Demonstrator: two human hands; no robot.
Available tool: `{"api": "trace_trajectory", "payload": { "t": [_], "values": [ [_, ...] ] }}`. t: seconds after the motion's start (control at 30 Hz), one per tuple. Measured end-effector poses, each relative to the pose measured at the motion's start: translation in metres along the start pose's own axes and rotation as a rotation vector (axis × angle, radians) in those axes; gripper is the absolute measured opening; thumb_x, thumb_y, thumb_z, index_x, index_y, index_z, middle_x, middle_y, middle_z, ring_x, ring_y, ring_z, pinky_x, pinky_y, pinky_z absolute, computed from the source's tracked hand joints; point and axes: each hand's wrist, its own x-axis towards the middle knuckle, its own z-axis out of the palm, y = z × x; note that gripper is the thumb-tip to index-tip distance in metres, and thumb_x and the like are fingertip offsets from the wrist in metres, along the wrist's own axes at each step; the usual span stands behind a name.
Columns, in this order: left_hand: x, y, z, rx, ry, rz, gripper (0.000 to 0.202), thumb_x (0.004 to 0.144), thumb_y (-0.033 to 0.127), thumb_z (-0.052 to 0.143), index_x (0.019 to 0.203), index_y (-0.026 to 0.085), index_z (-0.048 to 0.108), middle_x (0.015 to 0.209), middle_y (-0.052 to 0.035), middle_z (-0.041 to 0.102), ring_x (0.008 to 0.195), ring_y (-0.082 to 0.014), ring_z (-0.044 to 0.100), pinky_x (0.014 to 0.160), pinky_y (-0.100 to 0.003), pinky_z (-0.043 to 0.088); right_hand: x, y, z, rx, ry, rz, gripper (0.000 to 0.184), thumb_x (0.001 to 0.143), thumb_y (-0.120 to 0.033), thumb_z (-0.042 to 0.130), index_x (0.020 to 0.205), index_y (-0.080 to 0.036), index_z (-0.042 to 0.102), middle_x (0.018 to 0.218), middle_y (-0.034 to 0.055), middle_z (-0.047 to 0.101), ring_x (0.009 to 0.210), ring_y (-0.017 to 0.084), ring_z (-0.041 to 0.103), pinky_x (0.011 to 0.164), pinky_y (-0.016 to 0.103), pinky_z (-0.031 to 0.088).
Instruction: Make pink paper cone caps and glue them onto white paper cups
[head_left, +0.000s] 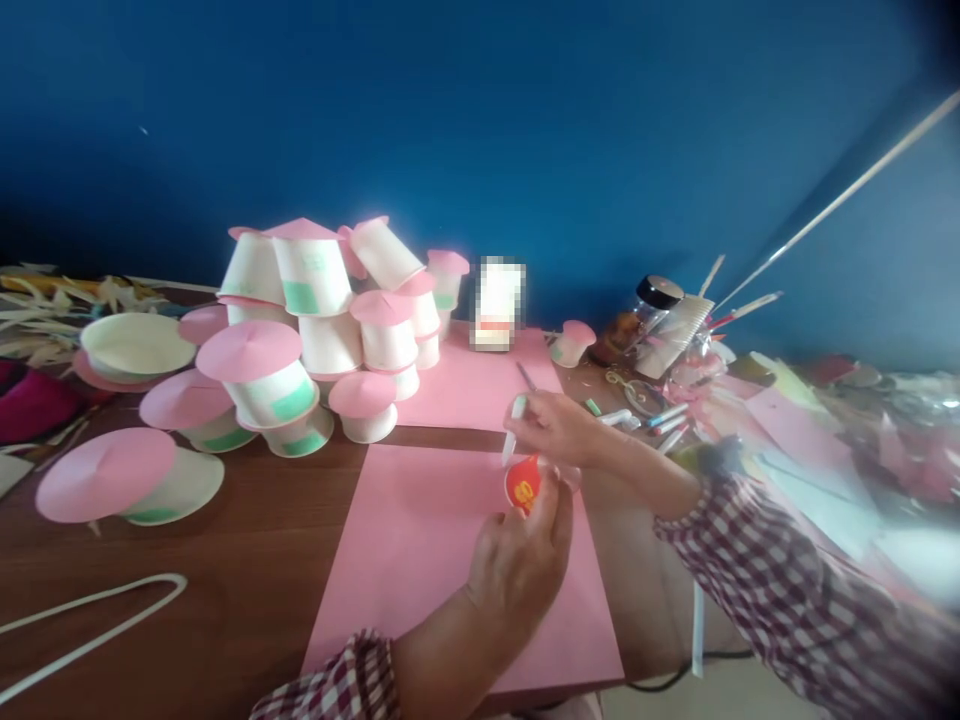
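My left hand is closed around a small red paper cup with yellow print and a pale rim. It holds the cup tilted above a pink paper sheet. My right hand pinches a white marker pen with a green end. The pen points down, its lower end close to the cup's rim; whether they touch I cannot tell. A second pink sheet lies behind the hands, with a thin dark stick-like object on it.
White cups with pink cone tops are stacked at left. A phone-like object, blurred out, stands at the back. To the right are a black-lidded jar, loose markers and paper scraps. A white bent strip lies front left.
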Motion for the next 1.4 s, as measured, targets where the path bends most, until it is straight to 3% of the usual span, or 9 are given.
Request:
{"api": "trace_trajectory", "payload": {
  "t": [0.47, 0.93, 1.4],
  "values": [
    [-0.001, 0.001, 0.001, 0.03, -0.052, 0.01, 0.055, 0.077, 0.004, 0.043, 0.129, 0.02, 0.053, 0.14, -0.009, 0.048, 0.048, -0.006, 0.051, 0.041, -0.023, 0.045, 0.001, 0.011, 0.001, -0.071, 0.05, 0.024, 0.023, 0.085, -0.026, 0.05, 0.064, -0.018, 0.05, 0.056, -0.0047, 0.047, 0.054, 0.009, 0.041, 0.055, 0.023, 0.028],
    [0.0, 0.001, 0.0, 0.023, -0.039, 0.003, 0.053, 0.079, 0.006, 0.041, 0.128, 0.019, 0.054, 0.138, -0.0068, 0.051, 0.047, -0.0068, 0.05, 0.041, -0.024, 0.045, 0.0, 0.014, 0.002, -0.09, 0.056, 0.033, 0.023, 0.085, -0.027, 0.05, 0.064, -0.018, 0.05, 0.056, -0.0046, 0.046, 0.055, 0.009, 0.041, 0.056, 0.023, 0.028],
    [0.0, 0.0, -0.001, 0.002, -0.056, -0.002, 0.051, 0.079, 0.005, 0.043, 0.125, 0.02, 0.056, 0.14, -0.0057, 0.049, 0.047, -0.0066, 0.051, 0.041, -0.023, 0.043, 0.001, 0.024, 0.003, -0.015, 0.056, 0.077, 0.02, 0.085, -0.03, 0.051, 0.071, -0.017, 0.059, 0.061, -0.002, 0.056, 0.056, 0.01, 0.047, 0.055, 0.022, 0.031]
  ]
}}
